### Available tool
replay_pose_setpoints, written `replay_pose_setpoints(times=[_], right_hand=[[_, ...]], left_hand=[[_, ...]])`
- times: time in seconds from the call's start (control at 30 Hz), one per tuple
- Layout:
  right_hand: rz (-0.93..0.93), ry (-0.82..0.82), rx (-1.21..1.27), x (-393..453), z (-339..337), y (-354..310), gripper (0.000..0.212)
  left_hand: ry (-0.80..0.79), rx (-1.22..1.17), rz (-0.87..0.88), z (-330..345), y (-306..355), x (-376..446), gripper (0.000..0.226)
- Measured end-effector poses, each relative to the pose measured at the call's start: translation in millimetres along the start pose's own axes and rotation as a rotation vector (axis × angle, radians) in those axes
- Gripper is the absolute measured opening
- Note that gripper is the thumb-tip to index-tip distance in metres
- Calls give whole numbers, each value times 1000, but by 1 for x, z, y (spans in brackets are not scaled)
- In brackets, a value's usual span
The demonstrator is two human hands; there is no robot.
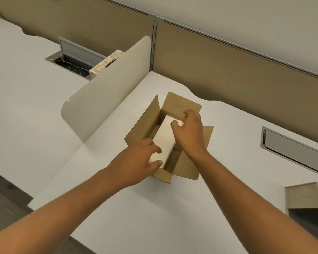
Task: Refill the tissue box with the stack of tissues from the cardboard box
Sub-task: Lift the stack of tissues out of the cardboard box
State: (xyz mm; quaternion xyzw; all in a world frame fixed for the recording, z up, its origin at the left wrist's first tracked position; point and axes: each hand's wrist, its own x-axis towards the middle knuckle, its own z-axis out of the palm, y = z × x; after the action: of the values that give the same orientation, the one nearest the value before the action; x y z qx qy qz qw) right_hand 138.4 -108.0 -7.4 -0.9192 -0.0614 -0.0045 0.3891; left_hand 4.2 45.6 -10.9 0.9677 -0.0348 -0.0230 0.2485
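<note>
Two hands reach into the open cardboard box (174,114).
Left hand (140,160) and right hand (189,131), fingers curled, grip the tissue stack (164,138) ends inside.

Nothing here carries writing I can read. The cardboard box (145,123) shows plain brown flaps, and the patterned tissue box (106,64) on the next desk bears only a swirling pattern, no legible words.

Open cardboard box (145,125) on white tabletop (154,208), flaps spread. Left hand (136,160) grips near end of white tissue stack (165,136) inside; right hand (189,131) grips far end. Patterned tissue box (106,64) far left behind divider (106,92).
</note>
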Motion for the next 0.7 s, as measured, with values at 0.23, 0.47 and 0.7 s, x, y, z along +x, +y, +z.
replay_pose_setpoints(times=[0.23,0.47,0.7], right_hand=[[792,-234,353,3,49,-10,92],[938,-238,437,16,72,-4,81],[908,-221,448,16,78,0,72]], left_hand=[[-226,207,115,10,-17,3,47],[-156,141,214,18,-39,-15,50],[-131,191,350,27,-54,-21,49]])
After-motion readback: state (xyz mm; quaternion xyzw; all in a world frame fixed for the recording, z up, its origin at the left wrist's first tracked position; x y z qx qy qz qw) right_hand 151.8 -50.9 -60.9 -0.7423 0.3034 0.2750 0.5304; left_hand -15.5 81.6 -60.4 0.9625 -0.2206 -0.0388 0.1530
